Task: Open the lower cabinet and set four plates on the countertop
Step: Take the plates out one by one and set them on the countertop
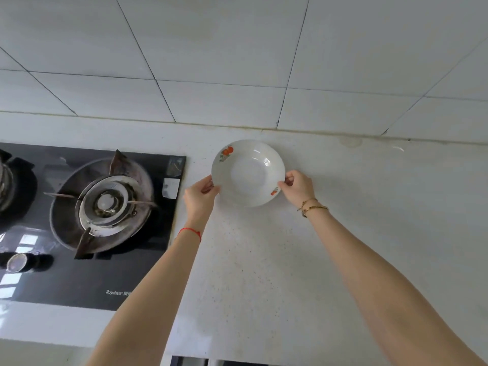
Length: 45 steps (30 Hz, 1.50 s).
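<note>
A white plate (248,173) with orange fruit prints on its rim lies at the back of the pale speckled countertop (264,273), close to the tiled wall. My left hand (200,198) pinches the plate's left edge and my right hand (297,187) pinches its right edge. Whether the plate rests fully on the counter or hovers just above it I cannot tell. Only this one plate is in sight. A dark strip at the bottom edge hints at the lower cabinet (195,361), most of it hidden.
A black glass gas hob (111,273) with a metal burner (107,203) fills the left side, its right edge a hand's width from the plate. A knob (17,262) sits at its front left. White wall tiles (237,48) rise behind the counter.
</note>
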Motion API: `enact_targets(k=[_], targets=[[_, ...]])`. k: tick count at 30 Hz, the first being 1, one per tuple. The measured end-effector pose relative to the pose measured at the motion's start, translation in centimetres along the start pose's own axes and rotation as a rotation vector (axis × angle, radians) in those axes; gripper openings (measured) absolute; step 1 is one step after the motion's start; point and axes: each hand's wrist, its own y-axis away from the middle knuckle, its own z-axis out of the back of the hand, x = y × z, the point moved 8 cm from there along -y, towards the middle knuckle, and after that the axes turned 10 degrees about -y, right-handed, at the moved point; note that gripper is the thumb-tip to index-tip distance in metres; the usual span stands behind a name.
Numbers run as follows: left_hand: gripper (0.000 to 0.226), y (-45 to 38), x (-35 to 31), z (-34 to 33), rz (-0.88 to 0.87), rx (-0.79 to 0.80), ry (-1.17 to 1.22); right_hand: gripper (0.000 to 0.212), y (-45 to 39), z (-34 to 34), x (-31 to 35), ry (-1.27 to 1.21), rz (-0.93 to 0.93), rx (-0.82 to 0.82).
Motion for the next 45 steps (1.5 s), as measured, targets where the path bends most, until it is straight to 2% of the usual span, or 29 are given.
enact_targets(k=[12,17,21,26,33,45], targets=[[0.036,-3.0,-0.2,-0.5,0.0,-0.002,-0.1,0.024,-1.6,-0.5,0.4,-0.016,0.032,0.007],[0.041,-1.4,-0.8,0.3,-0.028,0.001,-0.215,0.035,0.7,0.7,0.6,0.062,0.081,0.024],[0.032,2.2,-1.7,2.1,-0.1,-0.02,-0.279,0.038,5.1,3.4,0.5,0.162,0.197,0.011],[0.027,10.7,-2.6,4.3,-0.277,-0.054,-0.407,0.035,13.7,7.5,-0.6,0.191,0.341,-0.04],[0.028,27.0,-2.2,5.4,-0.503,-0.104,-0.585,0.034,27.8,12.4,-5.3,0.224,0.448,-0.105],[0.03,54.3,5.3,3.5,-0.586,-0.165,-0.731,0.034,50.9,17.0,-16.2,0.278,0.579,-0.083]])
